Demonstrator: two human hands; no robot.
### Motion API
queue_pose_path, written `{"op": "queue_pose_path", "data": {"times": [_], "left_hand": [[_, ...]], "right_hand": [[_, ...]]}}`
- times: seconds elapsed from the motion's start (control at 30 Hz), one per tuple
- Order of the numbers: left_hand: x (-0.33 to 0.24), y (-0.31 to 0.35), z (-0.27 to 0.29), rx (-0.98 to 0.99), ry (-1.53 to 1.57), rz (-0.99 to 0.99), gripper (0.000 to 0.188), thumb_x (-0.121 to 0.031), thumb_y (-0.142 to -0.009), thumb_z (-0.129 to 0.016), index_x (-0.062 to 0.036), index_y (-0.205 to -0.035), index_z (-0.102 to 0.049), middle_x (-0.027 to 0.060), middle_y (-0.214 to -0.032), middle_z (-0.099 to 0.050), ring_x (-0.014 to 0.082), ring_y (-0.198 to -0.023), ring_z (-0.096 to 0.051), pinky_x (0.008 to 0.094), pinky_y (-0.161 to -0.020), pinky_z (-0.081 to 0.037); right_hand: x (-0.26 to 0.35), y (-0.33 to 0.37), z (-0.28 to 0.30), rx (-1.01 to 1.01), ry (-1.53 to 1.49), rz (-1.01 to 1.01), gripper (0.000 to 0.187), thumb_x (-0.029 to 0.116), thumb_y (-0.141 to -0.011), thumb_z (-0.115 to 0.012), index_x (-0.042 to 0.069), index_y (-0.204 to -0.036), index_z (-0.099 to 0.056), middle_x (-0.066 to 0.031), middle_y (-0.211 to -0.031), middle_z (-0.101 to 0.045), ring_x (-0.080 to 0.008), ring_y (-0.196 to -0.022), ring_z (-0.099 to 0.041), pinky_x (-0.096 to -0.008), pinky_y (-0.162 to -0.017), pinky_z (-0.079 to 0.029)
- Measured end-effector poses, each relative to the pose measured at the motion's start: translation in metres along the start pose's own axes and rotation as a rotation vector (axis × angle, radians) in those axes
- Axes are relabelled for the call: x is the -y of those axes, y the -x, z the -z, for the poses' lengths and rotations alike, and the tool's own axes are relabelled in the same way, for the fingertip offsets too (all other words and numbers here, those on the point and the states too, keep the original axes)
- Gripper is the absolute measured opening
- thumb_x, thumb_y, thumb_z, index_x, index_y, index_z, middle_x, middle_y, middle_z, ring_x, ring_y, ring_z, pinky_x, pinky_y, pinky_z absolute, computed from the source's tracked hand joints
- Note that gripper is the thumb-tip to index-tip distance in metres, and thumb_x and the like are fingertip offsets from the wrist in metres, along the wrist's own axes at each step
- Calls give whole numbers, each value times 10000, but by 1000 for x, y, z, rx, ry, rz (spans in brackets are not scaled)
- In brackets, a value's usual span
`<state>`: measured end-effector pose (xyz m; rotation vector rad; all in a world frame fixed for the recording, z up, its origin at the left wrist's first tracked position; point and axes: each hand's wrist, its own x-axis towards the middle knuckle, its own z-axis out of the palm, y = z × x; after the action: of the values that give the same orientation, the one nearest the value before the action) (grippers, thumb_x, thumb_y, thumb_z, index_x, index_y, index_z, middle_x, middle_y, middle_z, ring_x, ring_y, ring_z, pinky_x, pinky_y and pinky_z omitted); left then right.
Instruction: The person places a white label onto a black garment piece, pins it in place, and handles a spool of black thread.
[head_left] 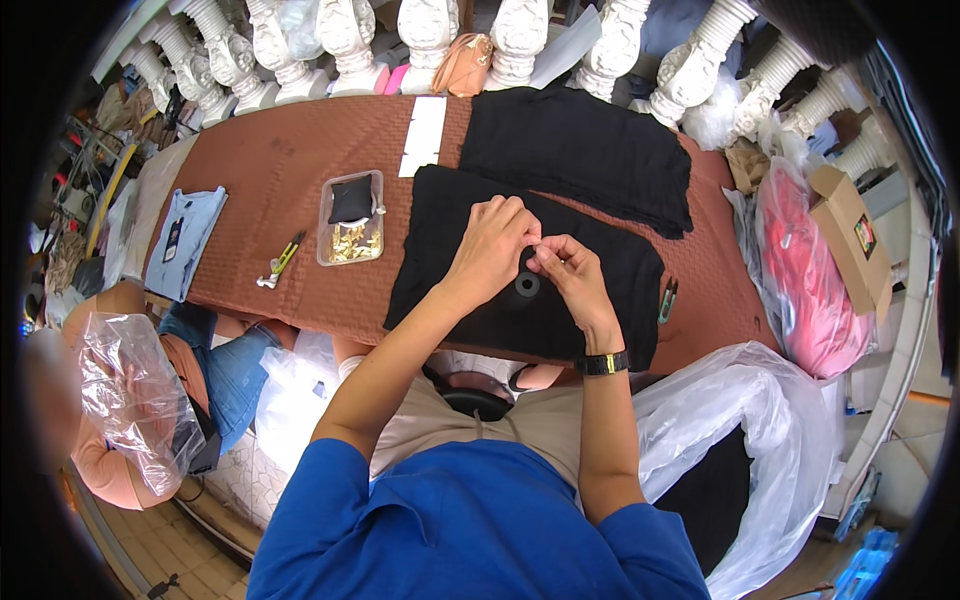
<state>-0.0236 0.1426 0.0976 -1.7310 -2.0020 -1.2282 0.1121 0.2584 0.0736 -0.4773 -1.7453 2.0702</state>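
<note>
Over a folded black cloth (440,270), my left hand (492,248) and my right hand (577,282) meet fingertip to fingertip. Both are closed in a pinch, and whatever is between the fingers is too small to make out. Just below the fingertips lies a dark grey round disc (527,286) with a hole in its middle. Left of the cloth stands a clear plastic box (322,222) with gold-coloured small pieces (356,243) and a small black cushion (351,200) in it. Thread snips (668,300) with a green handle lie near my right wrist.
A second folded black cloth (580,150) lies beyond, beside a white card strip (424,135). Further left are a yellow-green cutter (287,257) and a folded light blue garment (187,243). A person (140,400) sits at the left. Clear plastic sheeting (760,400) hangs at the right.
</note>
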Motion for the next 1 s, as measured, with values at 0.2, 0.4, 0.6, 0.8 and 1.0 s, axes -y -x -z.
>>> {"op": "queue_pose_path", "data": {"times": [0.2, 0.4, 0.6, 0.8, 1.0], "left_hand": [[-2, 0, 0, -24, 38, 27, 80, -64, -885, -657, -73, -876, -579, 52, -913, -534, 261, -913, -540, 404, -864, -409], [0, 4, 5, -71, 129, 112, 60, -115, -913, -670, -83, -909, -619, 49, -895, -547, 248, -908, -560, 397, -855, -408], [-4, 3, 10, -181, 320, 224, 75, -73, -904, -687, -25, -896, -629, 85, -830, -558, 265, -781, -579, 370, -728, -459], [0, 15, 12, -269, 543, 404, 65, -25, -911, -696, -4, -922, -635, 50, -847, -605, 126, -748, -583, 267, -698, -475], [8, 31, 15, -230, 760, 501, 67, -51, -948, -689, -24, -921, -633, -15, -849, -581, 53, -738, -516, 211, -694, -440]], "right_hand": [[-1, -2, -1, -3, -26, 27, 155, 159, -1002, -659, 7, -1027, -662, -8, -923, -637, -91, -818, -609, -254, -792, -529], [-4, -5, -2, -59, -36, 73, 141, 146, -994, -665, 7, -1018, -667, -16, -914, -642, -85, -790, -590, -249, -745, -507], [7, 1, -3, -98, -40, 107, 112, 128, -988, -658, 19, -1006, -672, -20, -899, -651, -84, -756, -580, -235, -719, -489], [20, 3, -21, -63, -40, 190, 88, 108, -988, -656, 21, -993, -663, 4, -862, -647, -62, -756, -567, -223, -705, -481], [38, 18, -30, -112, 242, 75, 71, 95, -982, -666, 24, -988, -660, 22, -892, -637, -50, -822, -566, -221, -743, -473]]}}
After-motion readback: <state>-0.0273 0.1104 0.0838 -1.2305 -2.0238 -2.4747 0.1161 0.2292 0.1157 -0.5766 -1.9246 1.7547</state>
